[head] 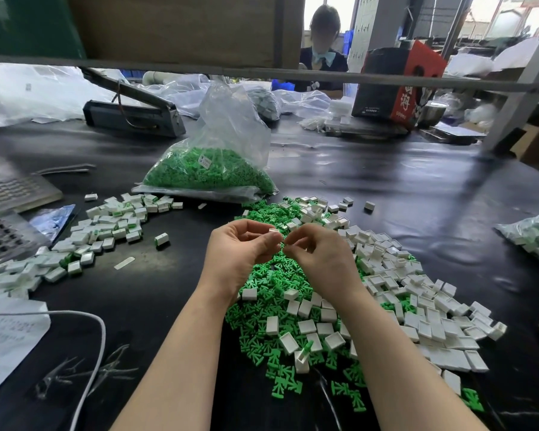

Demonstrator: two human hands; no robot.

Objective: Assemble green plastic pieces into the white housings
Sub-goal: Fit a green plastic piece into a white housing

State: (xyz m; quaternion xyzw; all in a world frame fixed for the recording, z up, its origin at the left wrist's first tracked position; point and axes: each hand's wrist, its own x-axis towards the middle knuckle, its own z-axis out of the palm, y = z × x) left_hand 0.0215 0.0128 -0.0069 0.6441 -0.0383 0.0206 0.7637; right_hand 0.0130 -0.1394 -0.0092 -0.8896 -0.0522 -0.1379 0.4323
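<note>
White housing (274,237) pinched in left hand (240,247), right hand (318,253) pinching something unclear at its mouth; done pile (106,225) left of fingers, bigger loose heap (371,290) beneath.

A single head-worn wide-angle view looks forward and down, close over the black worktop (386,181), forearms entering from six o'clock.
</note>
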